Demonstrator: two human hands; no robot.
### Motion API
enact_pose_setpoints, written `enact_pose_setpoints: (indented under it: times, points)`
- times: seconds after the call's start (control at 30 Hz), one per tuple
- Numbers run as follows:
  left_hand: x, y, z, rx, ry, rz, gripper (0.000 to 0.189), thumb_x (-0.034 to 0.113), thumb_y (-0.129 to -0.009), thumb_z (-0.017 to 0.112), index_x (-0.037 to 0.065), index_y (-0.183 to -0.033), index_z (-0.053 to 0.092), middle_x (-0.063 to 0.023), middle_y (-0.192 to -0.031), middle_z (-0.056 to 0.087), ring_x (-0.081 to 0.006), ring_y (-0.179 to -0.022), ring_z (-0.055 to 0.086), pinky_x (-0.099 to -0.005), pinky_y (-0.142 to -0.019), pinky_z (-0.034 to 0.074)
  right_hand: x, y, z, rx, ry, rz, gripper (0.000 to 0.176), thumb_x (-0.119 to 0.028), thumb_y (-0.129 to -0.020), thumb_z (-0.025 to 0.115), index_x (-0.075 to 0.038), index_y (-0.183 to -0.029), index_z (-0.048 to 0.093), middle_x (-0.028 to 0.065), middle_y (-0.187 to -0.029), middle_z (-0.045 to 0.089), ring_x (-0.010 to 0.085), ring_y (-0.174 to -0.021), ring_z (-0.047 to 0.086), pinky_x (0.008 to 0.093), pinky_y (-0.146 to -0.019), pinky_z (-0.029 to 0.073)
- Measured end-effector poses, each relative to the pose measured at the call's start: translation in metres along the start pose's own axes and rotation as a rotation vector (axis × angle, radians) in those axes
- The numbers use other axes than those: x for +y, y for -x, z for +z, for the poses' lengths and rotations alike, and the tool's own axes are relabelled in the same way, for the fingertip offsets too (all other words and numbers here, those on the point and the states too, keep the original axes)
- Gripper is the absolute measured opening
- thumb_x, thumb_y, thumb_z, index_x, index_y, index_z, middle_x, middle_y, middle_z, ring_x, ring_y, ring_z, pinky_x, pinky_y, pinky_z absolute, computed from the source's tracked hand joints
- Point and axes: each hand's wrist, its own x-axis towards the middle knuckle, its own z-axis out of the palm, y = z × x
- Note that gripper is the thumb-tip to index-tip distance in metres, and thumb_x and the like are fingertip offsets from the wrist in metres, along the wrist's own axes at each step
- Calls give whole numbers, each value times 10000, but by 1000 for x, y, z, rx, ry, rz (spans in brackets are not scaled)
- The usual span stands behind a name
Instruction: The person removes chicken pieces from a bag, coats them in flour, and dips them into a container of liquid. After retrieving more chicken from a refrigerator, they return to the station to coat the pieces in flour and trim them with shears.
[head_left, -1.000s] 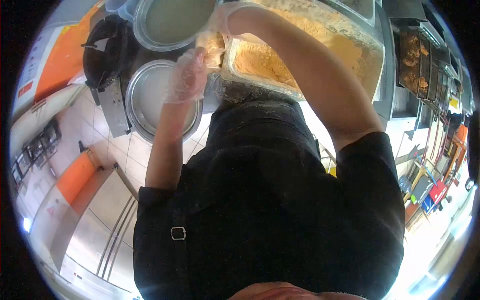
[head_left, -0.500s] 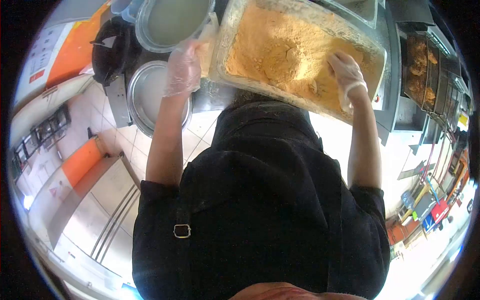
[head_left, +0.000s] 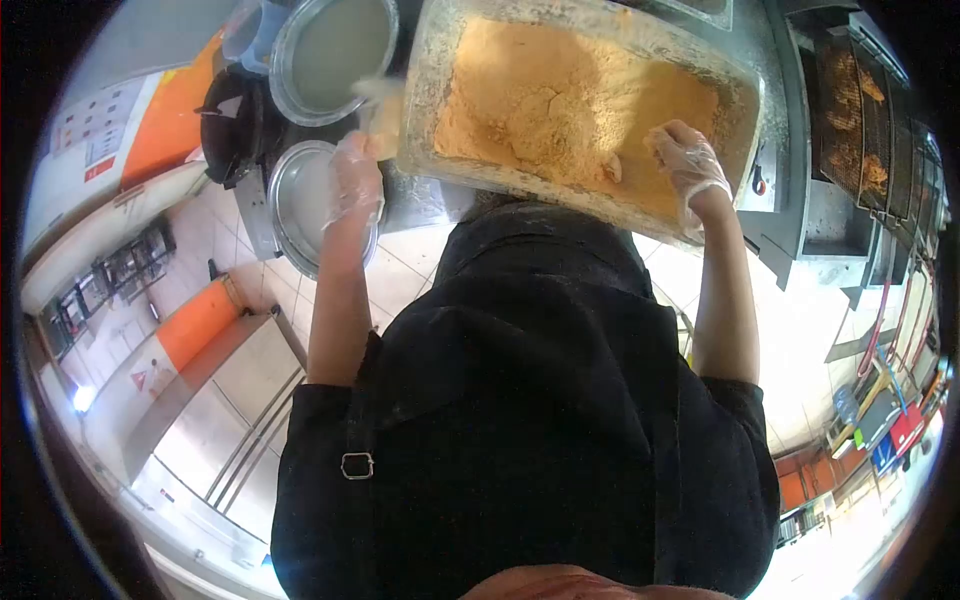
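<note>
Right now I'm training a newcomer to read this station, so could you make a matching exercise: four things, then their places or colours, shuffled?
1. Right hand
2. Powder
3. Left hand
4. Wire baskets

A. Outside the tub, on its left
B. Beyond the tub's right end, dark
C. Over the tub's right part
D. Pale orange

Pairs: 1-C, 2-D, 3-A, 4-B
</note>
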Motion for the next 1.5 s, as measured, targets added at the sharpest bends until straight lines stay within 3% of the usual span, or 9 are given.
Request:
enact_pose_setpoints:
  times: [0.3, 0.37, 0.47, 0.53, 0.8, 0.93, 1.17, 1.3, 1.5]
  points:
    - [28, 1, -25, 272, -90, 417, 226, 268, -980, 651, 79, -1101, 681, -197, -1086, 693, -387, -1034, 656, -475, -936, 504, -26, -23, 60, -125, 544, -100, 683, -378, -959, 655, -134, -1559, 436, 250, -1512, 513, 388, -1417, 478, 451, -1184, 390]
    - [63, 1, -5, 399, 393, 593, 242, 260, -968, 681, 96, -1145, 683, -163, -1137, 690, -353, -1063, 651, -461, -961, 504, -32, -33, 79, -76, 597, -208, 882, -527, -933, 677, -104, -1617, 315, 274, -1543, 466, 406, -1431, 456, 474, -1178, 392]
    - [117, -2, 53, 182, -30, 954, 440, 242, -956, 706, 72, -1346, 595, -174, -1325, 639, -367, -1209, 597, -471, -1035, 483, -42, -33, 107, 19, 697, -374, 677, -388, -933, 639, -18, -1483, 504, 258, -1319, 657, 394, -1252, 617, 488, -1019, 520]
    - [164, -7, 80, -276, -9, 702, 584, 220, -964, 687, 67, -1490, 485, -217, -1505, 516, -420, -1365, 499, -492, -1124, 431, -40, -51, 122, -174, 733, -278, 501, -309, -918, 656, -88, -1368, 656, 154, -1449, 599, 339, -1294, 607, 451, -1106, 458]
    - [125, -59, 135, -697, -347, 816, 795, 242, -953, 653, 91, -1628, 261, -280, -1572, 399, -482, -1373, 475, -489, -1155, 413, -30, 5, 55, -81, 335, 29, 699, -363, -897, 709, -174, -1529, 479, 211, -1510, 498, 373, -1394, 498, 473, -1136, 437]
    - [130, -36, 156, -779, 453, -4, 592, 248, -967, 612, 75, -1504, 434, -277, -1347, 571, -457, -1119, 634, -485, -938, 541, -44, 22, 67, 71, -33, 220, 763, -389, -928, 687, -155, -1585, 378, 282, -1522, 470, 391, -1417, 482, 479, -1163, 410]
    - [191, -7, 113, -1093, 805, -697, 396, 235, -1024, 500, 70, -1373, 590, -162, -1078, 708, -314, -938, 703, -426, -739, 582, -32, -28, 117, -61, 1, 219, 738, -387, -946, 661, -201, -1596, 365, 197, -1537, 486, 350, -1439, 471, 442, -1157, 416]
    - [169, -19, 127, -889, 808, -415, 539, 237, -1030, 495, 26, -1515, 389, -198, -1320, 599, -310, -1114, 650, -412, -901, 543, -39, -16, 71, -287, 119, -3, 803, -365, -923, 680, -244, -1624, 307, 154, -1562, 471, 337, -1450, 460, 423, -1163, 413]
    - [164, -14, 176, -727, 513, -75, 674, 381, -1033, 533, 45, -1581, 329, -222, -1465, 538, -364, -1295, 568, -445, -1045, 488, -10, -46, 130, 151, 384, -111, 793, -372, -874, 708, -238, -1589, 392, 166, -1569, 462, 363, -1448, 454, 432, -1180, 404]
